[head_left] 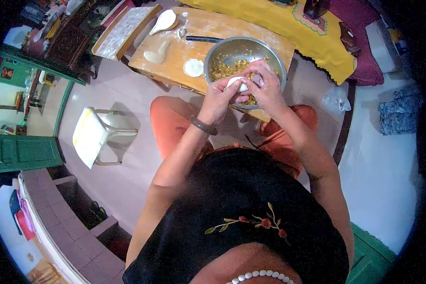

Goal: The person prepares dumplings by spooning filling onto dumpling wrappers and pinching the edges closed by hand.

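Above the near side of a large metal bowl (pixel 272 53), both hands meet around a small white dough dumpling (pixel 237 84). My left hand (pixel 218 98) is closed on its left side, fingers bent around it. From the right, my right hand (pixel 268 91) pinches the dough's edge with thumb and fingers. Crumbly yellow-brown filling (pixel 221 70) lies in the bowl beneath the hands. A round flat dough wrapper (pixel 193 67) rests on the wooden table (pixel 146 41) just left of the bowl, with a longer lump of dough (pixel 157 53) farther left.
Behind the bowl's left side lies a dark stick-like handle (pixel 204 39). A white teardrop-shaped item (pixel 164 22) sits at the table's far left, near a floured wooden board (pixel 125 32). A white-topped stool (pixel 91 136) stands on the floor at left. Yellow cloth (pixel 265 23) covers furniture behind.
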Demonstrator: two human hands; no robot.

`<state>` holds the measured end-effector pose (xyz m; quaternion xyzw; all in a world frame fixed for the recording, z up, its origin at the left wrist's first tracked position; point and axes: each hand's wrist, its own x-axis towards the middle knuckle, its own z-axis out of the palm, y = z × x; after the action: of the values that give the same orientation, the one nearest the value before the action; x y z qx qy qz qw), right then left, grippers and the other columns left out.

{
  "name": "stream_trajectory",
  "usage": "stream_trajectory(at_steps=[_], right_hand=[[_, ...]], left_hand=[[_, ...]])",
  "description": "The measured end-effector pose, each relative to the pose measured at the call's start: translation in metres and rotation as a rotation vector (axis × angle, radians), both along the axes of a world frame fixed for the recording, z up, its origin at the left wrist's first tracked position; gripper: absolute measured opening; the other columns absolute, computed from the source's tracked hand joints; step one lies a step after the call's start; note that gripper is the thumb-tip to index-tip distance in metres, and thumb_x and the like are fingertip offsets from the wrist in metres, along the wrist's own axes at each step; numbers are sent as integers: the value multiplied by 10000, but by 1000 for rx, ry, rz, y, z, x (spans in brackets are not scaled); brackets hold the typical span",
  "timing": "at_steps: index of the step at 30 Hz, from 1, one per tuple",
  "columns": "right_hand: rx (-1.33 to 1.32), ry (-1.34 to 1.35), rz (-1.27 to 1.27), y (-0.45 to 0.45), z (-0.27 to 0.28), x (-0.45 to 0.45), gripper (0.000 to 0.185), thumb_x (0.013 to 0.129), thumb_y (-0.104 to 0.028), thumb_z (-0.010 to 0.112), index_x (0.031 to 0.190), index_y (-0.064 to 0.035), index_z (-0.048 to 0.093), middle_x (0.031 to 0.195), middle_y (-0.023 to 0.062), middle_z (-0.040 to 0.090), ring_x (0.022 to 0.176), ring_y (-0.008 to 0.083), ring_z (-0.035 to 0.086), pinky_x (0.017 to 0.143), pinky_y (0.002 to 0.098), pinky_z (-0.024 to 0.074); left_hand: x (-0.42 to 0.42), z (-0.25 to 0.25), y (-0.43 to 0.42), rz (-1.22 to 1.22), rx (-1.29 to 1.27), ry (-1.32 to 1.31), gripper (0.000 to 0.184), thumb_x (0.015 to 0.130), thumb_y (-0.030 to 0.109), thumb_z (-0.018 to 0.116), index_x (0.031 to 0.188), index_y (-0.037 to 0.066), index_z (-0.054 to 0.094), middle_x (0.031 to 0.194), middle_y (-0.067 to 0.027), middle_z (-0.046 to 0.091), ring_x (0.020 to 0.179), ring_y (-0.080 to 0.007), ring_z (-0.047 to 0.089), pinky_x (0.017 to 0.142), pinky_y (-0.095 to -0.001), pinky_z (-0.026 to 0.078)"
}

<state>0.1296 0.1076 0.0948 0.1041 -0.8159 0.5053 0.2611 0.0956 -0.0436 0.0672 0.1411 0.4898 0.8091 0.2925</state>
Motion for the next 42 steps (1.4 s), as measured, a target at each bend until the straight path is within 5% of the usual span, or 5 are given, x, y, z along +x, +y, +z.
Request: stream_trajectory(at_steps=[7, 16, 20, 29, 42], right_hand=[[109, -10, 126, 10, -4, 4, 115, 783, -3, 614, 897, 11, 606, 958, 106, 527, 878, 212, 563, 700, 287, 463], [86, 167, 65, 10, 32, 6, 55, 806, 2, 574, 852, 31, 577, 834, 104, 569, 773, 209, 574, 696, 282, 454], [61, 105, 92, 17, 29, 0, 60, 813, -18, 571, 843, 34, 572, 835, 94, 570, 772, 198, 571, 689, 269, 447], [144, 17, 111, 26, 30, 4, 87, 799, -1, 584, 886, 7, 585, 865, 100, 602, 798, 195, 590, 706, 286, 465], [-211, -66, 17, 13, 33, 8, 182, 884, -64, 521, 1039, -11, 602, 846, 56, 614, 784, 123, 586, 722, 263, 466]], left_hand=[[0, 5, -2, 6, -29, 44, 655, 900, 133, 543, 1403, -5, 146, 1223, -128, 507, 948, -207, 610, 778, -315, 550], [-1, 25, 6, -33, -68, 496, 656, 812, 197, 649, 1362, 30, 334, 1269, -74, 478, 1088, -135, 502, 874, -280, 469], [-10, 22, 18, 51, -20, 618, 677, 815, 282, 648, 1359, 16, 344, 1061, -55, 580, 872, -115, 584, 771, -247, 470], [-5, 31, 18, 140, -312, 903, 436, 937, 252, 418, 1286, -9, 427, 1014, -217, 613, 889, -244, 622, 809, -322, 460], [-1, 12, 21, 237, -218, 498, 480, 967, 322, 305, 1111, -55, 564, 760, -65, 612, 606, -114, 540, 541, -249, 436]])
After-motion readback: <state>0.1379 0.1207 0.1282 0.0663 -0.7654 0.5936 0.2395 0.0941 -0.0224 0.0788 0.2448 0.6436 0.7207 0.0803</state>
